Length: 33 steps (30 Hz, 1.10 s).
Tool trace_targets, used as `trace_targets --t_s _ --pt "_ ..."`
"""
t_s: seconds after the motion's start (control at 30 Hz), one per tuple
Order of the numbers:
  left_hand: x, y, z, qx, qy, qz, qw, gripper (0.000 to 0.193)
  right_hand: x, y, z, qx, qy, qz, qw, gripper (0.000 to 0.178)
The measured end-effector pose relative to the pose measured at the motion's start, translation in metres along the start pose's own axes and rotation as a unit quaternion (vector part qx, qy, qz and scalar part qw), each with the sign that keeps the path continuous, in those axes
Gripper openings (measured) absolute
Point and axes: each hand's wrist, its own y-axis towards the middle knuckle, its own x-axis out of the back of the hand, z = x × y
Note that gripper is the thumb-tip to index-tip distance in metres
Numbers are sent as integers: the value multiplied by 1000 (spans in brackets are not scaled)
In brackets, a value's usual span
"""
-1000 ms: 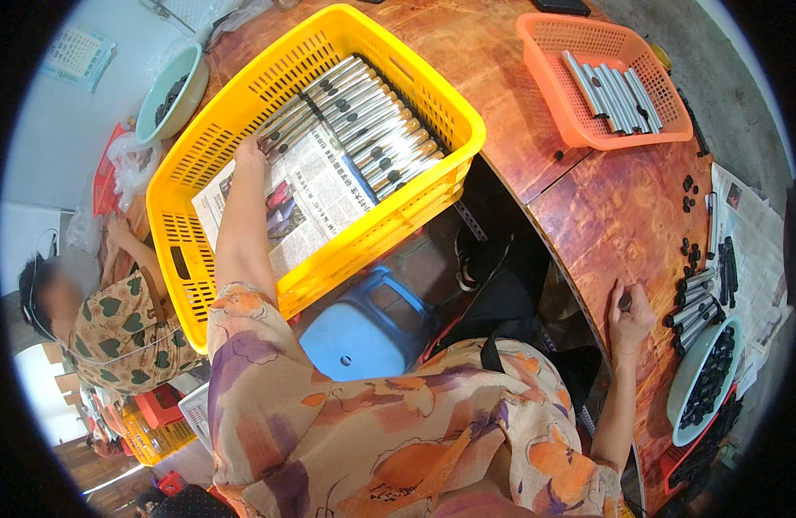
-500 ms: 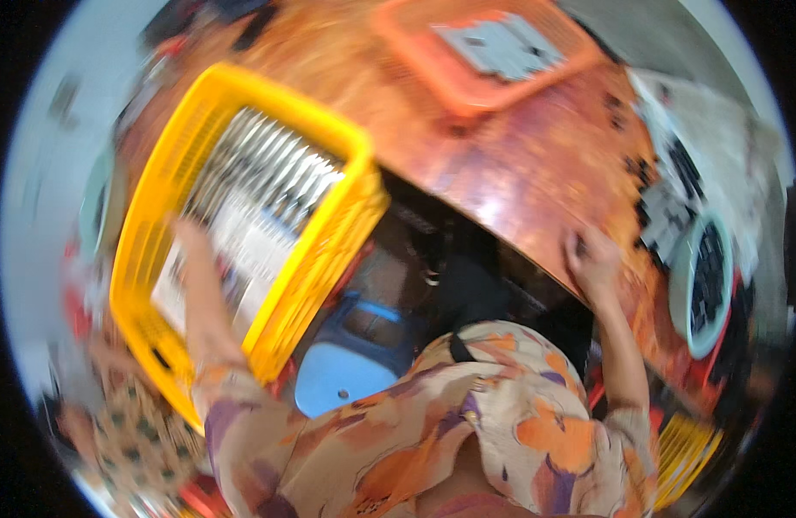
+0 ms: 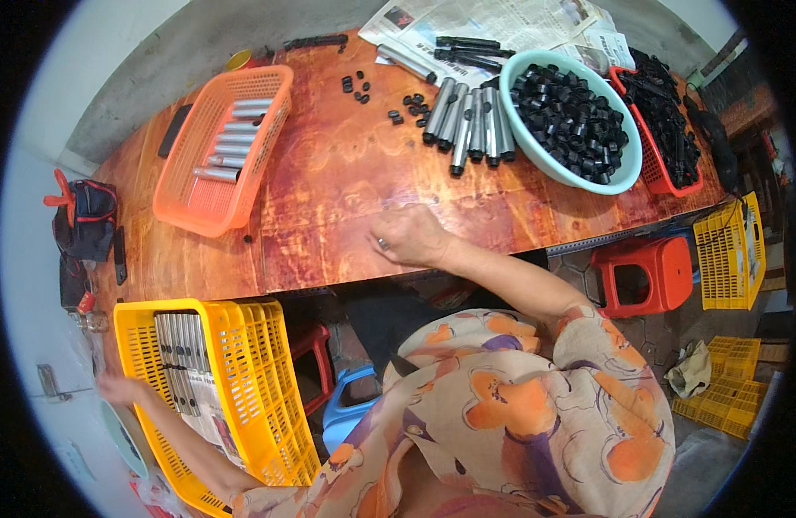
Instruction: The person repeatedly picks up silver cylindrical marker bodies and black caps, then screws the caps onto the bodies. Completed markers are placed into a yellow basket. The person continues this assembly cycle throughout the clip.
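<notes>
On the wooden table, near its front edge, rests my right hand (image 3: 411, 237) with curled fingers; a small shiny band shows at one finger. Whatever is inside the fist, if anything, is hidden. Out at the left edge of the yellow crate (image 3: 258, 388) is my left hand (image 3: 122, 388), smeared by motion so its fingers do not show clearly. Inside the crate, rows of silver tubes (image 3: 180, 341) lie over newspaper (image 3: 215, 432). Several silver tubes (image 3: 234, 138) also lie in the orange basket (image 3: 175, 203) at the table's left.
A pale green basin (image 3: 512, 129) of black caps (image 3: 571, 121) stands at the right of the table, next to silver tubes with black ends (image 3: 467, 129). Farther right is a red basket (image 3: 657, 181) of black parts. Red stool (image 3: 644, 276) and blue stool (image 3: 350, 401) stand below.
The view has swung toward the right side of the table. My left hand has come out of the yellow crate's middle to beyond its left edge. My right hand stays curled on the table.
</notes>
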Motion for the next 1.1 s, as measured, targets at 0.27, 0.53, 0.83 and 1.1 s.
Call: trace_targets --t_s 0.27,0.53,0.83,1.1 --pt "-219 -283 -263 -224 -109 592 766 28 67 -54 -13 -48 112 5 993 25" --pt "-328 -471 -347 -320 49 568 757 40 102 -78 -30 -148 182 -37 971 22" --pt "-317 -477 -342 -205 -117 563 792 30 101 -75 -30 -84 147 -46 985 21" --pt "-225 -466 -301 35 -424 412 806 38 111 -64 -29 -294 317 -158 888 30"
